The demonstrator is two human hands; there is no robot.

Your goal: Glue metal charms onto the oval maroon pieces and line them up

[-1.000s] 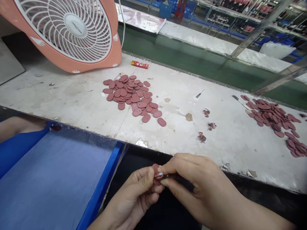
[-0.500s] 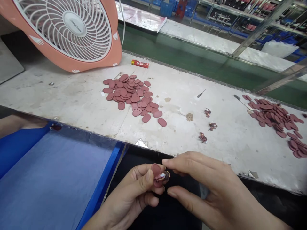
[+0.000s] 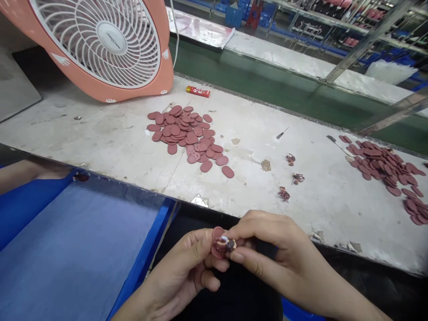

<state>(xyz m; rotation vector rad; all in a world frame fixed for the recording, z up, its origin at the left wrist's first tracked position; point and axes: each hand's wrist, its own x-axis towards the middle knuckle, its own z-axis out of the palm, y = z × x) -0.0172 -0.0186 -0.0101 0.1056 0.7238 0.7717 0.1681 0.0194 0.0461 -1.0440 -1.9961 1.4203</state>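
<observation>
Over my lap, my left hand pinches a reddish-brown oval disc between thumb and fingers. A tiny painted figurine, dark with light-blue and orange parts, is against the disc's face. The thumb and forefinger of my right hand close on the figurine from the right; their exact contact is partly hidden. On the bench beyond lie three similar small figurines. A heap of matching oval discs is left of them, and a second disc pile lies at the right.
An orange fan stands at the back left of the white bench. Near its far edge lie a red glue tube and a thin needle-like tool. A blue-lined bin and another person's arm are at left.
My right hand has moved left, and its thumb and forefinger have closed from apart onto the figurine. My left hand still holds the disc. The camera view has shifted slightly.
</observation>
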